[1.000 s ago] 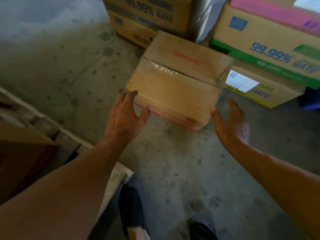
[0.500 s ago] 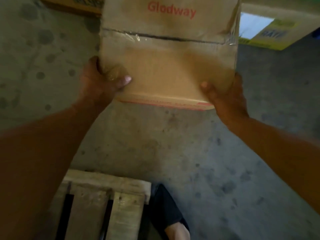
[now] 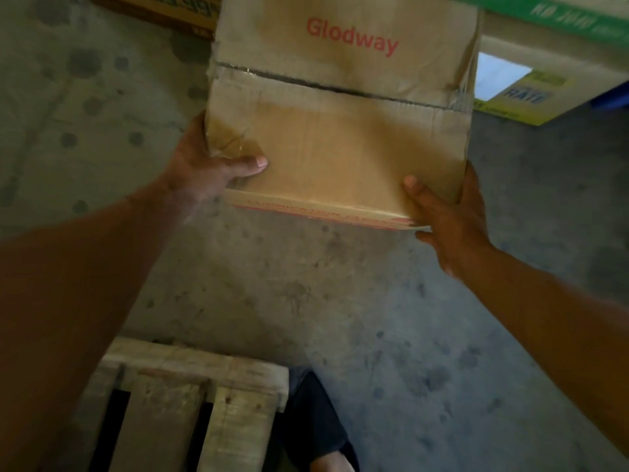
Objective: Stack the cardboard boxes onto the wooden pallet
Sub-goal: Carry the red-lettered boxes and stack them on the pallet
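Overhead, the taped Glodway cardboard box [image 3: 340, 124], flaps shut and contents unseen, hangs above the concrete floor [image 3: 340, 318]. Left hand [image 3: 204, 165] and right hand [image 3: 446, 212] clamp its near corners, thumbs on top. Rough wooden pallet [image 3: 190, 396] planks lie below; printed cartons [image 3: 531, 93] sit behind.

Your left hand [image 3: 207, 165] and right hand [image 3: 446, 212]: bare, no gloves, no rings or watch showing. Your forearms bare to frame edge, no sleeves in view. Your thumbnails short, pale. Dark trouser leg [image 3: 316, 417] below, bare foot [image 3: 328, 465] partly visible at bottom edge.
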{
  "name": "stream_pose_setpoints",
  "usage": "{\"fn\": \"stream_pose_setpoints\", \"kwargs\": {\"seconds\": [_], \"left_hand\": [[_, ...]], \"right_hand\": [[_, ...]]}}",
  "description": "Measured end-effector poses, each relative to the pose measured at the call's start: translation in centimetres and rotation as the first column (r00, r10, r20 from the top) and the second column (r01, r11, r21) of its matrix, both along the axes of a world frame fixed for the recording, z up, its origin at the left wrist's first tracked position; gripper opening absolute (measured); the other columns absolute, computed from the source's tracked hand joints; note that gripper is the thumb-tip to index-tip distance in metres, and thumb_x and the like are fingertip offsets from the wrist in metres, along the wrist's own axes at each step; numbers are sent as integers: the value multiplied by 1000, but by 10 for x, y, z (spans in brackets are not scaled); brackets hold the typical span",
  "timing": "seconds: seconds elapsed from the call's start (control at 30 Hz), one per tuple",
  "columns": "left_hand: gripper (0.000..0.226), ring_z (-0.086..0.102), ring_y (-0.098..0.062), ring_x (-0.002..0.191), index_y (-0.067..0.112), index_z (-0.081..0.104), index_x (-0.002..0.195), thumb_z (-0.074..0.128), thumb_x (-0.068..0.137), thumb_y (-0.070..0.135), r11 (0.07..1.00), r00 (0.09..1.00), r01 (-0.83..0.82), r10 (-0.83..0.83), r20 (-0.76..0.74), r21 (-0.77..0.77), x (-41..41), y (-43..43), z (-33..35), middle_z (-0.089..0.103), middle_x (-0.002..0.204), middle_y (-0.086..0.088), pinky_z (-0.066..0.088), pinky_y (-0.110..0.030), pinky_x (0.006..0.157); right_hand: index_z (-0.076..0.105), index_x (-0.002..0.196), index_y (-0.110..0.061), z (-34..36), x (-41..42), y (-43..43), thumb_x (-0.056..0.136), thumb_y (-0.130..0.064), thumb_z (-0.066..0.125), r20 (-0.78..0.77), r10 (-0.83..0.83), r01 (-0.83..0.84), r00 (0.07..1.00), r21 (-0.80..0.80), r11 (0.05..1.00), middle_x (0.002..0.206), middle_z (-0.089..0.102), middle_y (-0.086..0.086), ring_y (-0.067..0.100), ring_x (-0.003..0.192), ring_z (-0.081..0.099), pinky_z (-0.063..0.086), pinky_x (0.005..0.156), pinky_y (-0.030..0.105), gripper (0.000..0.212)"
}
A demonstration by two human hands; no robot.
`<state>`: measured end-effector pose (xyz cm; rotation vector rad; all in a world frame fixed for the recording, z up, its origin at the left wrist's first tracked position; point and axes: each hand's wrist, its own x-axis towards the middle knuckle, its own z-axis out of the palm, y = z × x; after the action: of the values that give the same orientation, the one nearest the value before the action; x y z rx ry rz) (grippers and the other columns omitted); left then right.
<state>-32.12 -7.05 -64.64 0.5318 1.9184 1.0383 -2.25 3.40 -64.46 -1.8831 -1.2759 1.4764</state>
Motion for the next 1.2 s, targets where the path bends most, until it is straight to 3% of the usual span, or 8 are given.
{"fn": "stream_pose_setpoints", "kwargs": {"seconds": [0.1,0.3,0.43,0.53,0.73,0.87,1.03,1.2], "left_hand": [[87,65,-18,104,42,43,135,92,64,33,997,995,-48,52,87,-55,15,-20,5,61,122,17,55,-30,49],[90,65,-25,111,44,39,140,91,68,30,987,978,-159,154,139,25,45,-71,28,60,132,11,60,-37,57],[90,65,-27,113,44,35,144,87,74,23,953,946,-303,298,123,22,56,-102,51,58,136,9,60,-57,69],[92,63,-23,115,35,33,148,86,76,15,890,891,-452,447,86,57,60,-133,76,57,136,6,61,-55,68],[94,64,-19,102,43,28,149,84,77,22,752,754,-657,656,31,48,102,-190,113,55,126,13,62,-44,58],[102,60,-23,111,44,25,151,88,72,27,620,623,-782,782,36,60,152,-220,125,50,136,7,62,-51,68],[101,52,-23,124,34,24,155,85,76,19,574,578,-810,816,2,121,215,-256,136,43,146,1,56,-53,92],[97,53,-20,118,34,29,153,84,76,13,537,545,-825,839,-5,176,257,-276,153,49,122,12,52,-47,99]], "right_hand": [[39,147,-39,8,10,-2,75,-42,86,0,34,-34,999,14,999,137,56,-11,18,121,60,50,102,50,85],[41,145,-44,27,17,0,75,-47,84,76,214,-220,974,82,972,133,58,-13,17,117,62,54,98,51,82],[29,152,-46,41,-12,10,61,-67,81,129,403,-414,906,72,907,150,44,-10,21,129,53,51,101,53,107],[30,151,-49,51,-43,10,53,-74,80,73,530,-535,845,88,840,148,46,-14,20,126,56,54,96,54,112],[39,143,-50,78,-76,2,57,-72,79,10,763,-753,647,169,636,139,53,-12,22,121,58,53,95,56,97],[35,149,-45,102,-71,-12,58,-72,77,41,859,-841,511,231,489,145,49,-7,24,128,53,49,102,55,104],[32,150,-46,118,-36,-40,71,-64,78,86,885,-856,458,311,413,147,47,-6,23,129,51,50,101,55,93],[36,148,-46,142,-1,-62,66,-67,79,83,892,-842,445,378,385,144,45,-10,22,129,49,50,100,57,94]]}}
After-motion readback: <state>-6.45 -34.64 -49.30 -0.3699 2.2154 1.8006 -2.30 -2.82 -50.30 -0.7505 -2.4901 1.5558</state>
